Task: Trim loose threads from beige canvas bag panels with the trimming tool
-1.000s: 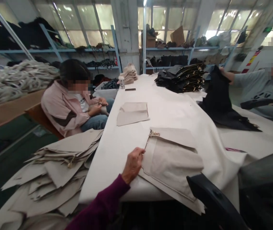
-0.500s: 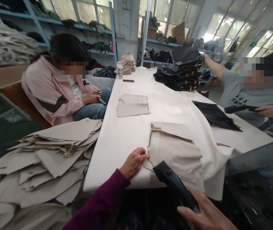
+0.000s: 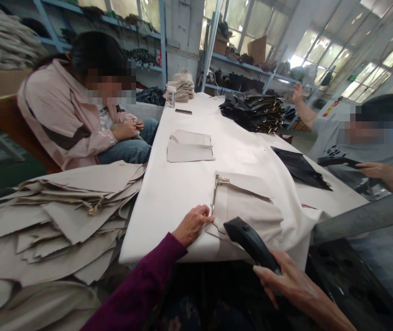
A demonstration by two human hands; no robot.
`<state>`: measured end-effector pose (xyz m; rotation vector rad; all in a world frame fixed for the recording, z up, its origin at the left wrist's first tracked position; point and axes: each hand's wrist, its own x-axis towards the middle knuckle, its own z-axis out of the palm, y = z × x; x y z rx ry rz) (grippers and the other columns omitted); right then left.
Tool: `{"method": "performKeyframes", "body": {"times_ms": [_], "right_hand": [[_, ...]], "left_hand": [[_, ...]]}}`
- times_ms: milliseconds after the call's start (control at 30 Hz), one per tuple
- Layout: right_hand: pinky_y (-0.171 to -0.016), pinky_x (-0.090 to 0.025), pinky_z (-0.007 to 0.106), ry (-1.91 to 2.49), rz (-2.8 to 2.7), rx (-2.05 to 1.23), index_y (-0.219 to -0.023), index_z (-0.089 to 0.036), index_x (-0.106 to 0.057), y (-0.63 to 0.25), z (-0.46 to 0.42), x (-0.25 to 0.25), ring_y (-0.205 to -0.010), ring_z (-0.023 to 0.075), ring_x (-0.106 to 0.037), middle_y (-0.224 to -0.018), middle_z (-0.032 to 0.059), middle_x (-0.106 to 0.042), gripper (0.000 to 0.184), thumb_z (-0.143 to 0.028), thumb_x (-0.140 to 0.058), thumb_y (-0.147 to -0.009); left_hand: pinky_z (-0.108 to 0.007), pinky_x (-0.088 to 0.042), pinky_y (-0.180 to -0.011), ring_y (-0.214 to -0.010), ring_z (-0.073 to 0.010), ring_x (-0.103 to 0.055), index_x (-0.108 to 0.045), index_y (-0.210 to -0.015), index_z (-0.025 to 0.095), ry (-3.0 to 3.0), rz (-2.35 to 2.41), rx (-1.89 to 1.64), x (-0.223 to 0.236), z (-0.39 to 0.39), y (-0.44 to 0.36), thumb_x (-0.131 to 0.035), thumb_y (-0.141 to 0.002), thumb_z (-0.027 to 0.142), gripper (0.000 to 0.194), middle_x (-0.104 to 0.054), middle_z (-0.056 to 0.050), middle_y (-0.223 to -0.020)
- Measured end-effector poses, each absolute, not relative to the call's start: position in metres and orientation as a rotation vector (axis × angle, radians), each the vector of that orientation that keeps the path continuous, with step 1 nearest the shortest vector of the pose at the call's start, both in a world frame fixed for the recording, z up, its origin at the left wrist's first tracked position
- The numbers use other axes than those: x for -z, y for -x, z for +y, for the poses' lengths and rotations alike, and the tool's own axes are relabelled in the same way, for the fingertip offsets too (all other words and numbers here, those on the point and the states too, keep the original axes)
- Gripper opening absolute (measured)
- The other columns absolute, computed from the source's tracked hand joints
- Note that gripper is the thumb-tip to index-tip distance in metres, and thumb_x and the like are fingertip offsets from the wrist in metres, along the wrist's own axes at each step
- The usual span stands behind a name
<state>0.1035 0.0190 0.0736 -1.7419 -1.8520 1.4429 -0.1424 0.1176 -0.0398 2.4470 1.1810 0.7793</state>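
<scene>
A beige fabric piece (image 3: 246, 207) with a gold zipper (image 3: 214, 197) along its left side lies near the front of the white-covered table. My left hand (image 3: 193, 225) is closed, its fingertips pinching the piece's lower left edge beside the zipper. In my right hand (image 3: 282, 276) is a black handheld tool (image 3: 248, 240) with a long curved body and a blunt nozzle. That nozzle is just over the lower part of the fabric, right of my left fingers. Whether it touches the cloth, I cannot tell.
A large heap of beige pieces (image 3: 75, 220) rises at left. Farther up the table lie another beige piece (image 3: 190, 146) and a black stack (image 3: 251, 110). One co-worker (image 3: 61, 110) sits left; another (image 3: 338, 133), at right, holds a black tool (image 3: 338, 162). A grey bar (image 3: 365, 214) crosses the right.
The nozzle has shifted slightly up and right relative to the fabric. The right co-worker's raised hand has come away from the black stack, which now looks lower. My left hand keeps its pinch.
</scene>
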Motion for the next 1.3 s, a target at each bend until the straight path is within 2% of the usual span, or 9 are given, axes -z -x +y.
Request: {"method": "performKeyframes", "body": {"times_ms": [233, 433, 600, 733, 833, 900, 967, 1100, 1300], "right_hand": [[-0.041, -0.041, 0.017, 1.68, -1.84, -1.528, -0.084, -0.019, -0.051, -0.106, 0.006, -0.071, -0.039, 0.0079, -0.048, -0.051, -0.0083, -0.052, 0.017, -0.036, -0.053, -0.085], [-0.037, -0.043, 0.017, 1.61, -1.77, -1.489, -0.079, -0.018, -0.05, -0.083, 0.032, -0.06, -0.038, 0.0079, -0.048, -0.053, -0.0071, -0.051, 0.019, -0.036, -0.053, -0.084], [-0.037, -0.043, 0.018, 1.62, -1.711, -1.43, -0.073, -0.018, -0.048, -0.106, 0.038, -0.066, -0.037, 0.0086, -0.049, -0.047, -0.0069, -0.051, 0.028, -0.043, -0.052, -0.085], [-0.038, -0.044, 0.019, 1.636, -1.678, -1.417, -0.067, -0.019, -0.048, -0.13, 0.041, -0.067, -0.035, 0.0096, -0.049, -0.044, -0.0064, -0.05, 0.032, -0.047, -0.055, -0.082], [-0.036, -0.043, 0.018, 1.657, -1.62, -1.416, -0.067, -0.02, -0.047, -0.133, 0.047, -0.066, -0.035, 0.0096, -0.049, -0.045, -0.0064, -0.05, 0.035, -0.051, -0.054, -0.081], [-0.034, -0.042, 0.018, 1.655, -1.593, -1.43, -0.066, -0.02, -0.046, -0.131, 0.053, -0.065, -0.033, 0.0093, -0.048, -0.044, -0.0066, -0.049, 0.035, -0.052, -0.054, -0.08], [-0.034, -0.041, 0.017, 1.644, -1.587, -1.449, -0.067, -0.02, -0.046, -0.128, 0.06, -0.064, -0.032, 0.0088, -0.048, -0.044, -0.0066, -0.049, 0.033, -0.049, -0.053, -0.08], [-0.036, -0.042, 0.017, 1.604, -1.585, -1.469, -0.071, -0.019, -0.047, -0.122, 0.077, -0.062, -0.035, 0.0081, -0.048, -0.046, -0.0064, -0.05, 0.029, -0.044, -0.053, -0.083], [-0.037, -0.043, 0.018, 1.608, -1.526, -1.52, -0.077, -0.019, -0.048, -0.101, 0.102, -0.058, -0.039, 0.009, -0.049, -0.049, -0.0062, -0.053, 0.02, -0.037, -0.053, -0.084]], "left_hand": [[-0.029, -0.04, -0.078, -0.084, -0.0161, -0.048, -0.068, -0.103, 0.025, -2.429, 1.174, -0.781, 0.035, 0.116, 0.143, -0.039, -0.088, 0.007, 0.038, -0.051, -0.004, -0.09], [-0.028, -0.04, -0.076, -0.083, -0.0158, -0.049, -0.068, -0.1, 0.025, -2.451, 1.182, -0.778, 0.035, 0.113, 0.142, -0.04, -0.086, 0.005, 0.038, -0.051, -0.004, -0.087], [-0.026, -0.042, -0.074, -0.08, -0.0153, -0.052, -0.069, -0.095, 0.023, -2.453, 1.164, -0.717, 0.027, 0.117, 0.144, -0.043, -0.082, 0.004, 0.035, -0.054, -0.004, -0.087], [-0.026, -0.044, -0.074, -0.077, -0.015, -0.056, -0.069, -0.093, 0.017, -2.295, 1.234, -0.837, 0.008, 0.16, 0.141, -0.042, -0.083, 0.008, 0.03, -0.058, -0.005, -0.087], [-0.031, -0.043, -0.081, -0.084, -0.0183, -0.055, -0.066, -0.104, 0.016, -2.16, 1.363, -1.024, 0.0, 0.206, 0.125, -0.051, -0.08, 0.014, 0.028, -0.056, -0.007, -0.094], [-0.032, -0.043, -0.081, -0.084, -0.0185, -0.055, -0.067, -0.1, 0.016, -2.104, 1.358, -1.051, 0.002, 0.231, 0.112, -0.055, -0.077, 0.014, 0.026, -0.054, -0.006, -0.094], [-0.031, -0.043, -0.079, -0.079, -0.0171, -0.055, -0.07, -0.087, 0.015, -2.068, 1.324, -1.043, 0.007, 0.247, 0.101, -0.053, -0.078, 0.016, 0.019, -0.055, -0.006, -0.09], [-0.027, -0.042, -0.072, -0.07, -0.014, -0.053, -0.067, -0.066, 0.015, -1.968, 1.222, -1.019, 0.013, 0.256, 0.1, -0.05, -0.08, 0.018, 0.022, -0.054, -0.002, -0.074], [-0.022, -0.036, -0.049, -0.047, -0.0097, -0.045, -0.06, -0.06, 0.012, -1.718, 1.04, -0.874, 0.004, 0.251, 0.11, -0.052, -0.077, 0.031, 0.027, -0.049, 0.002, -0.051]]}}
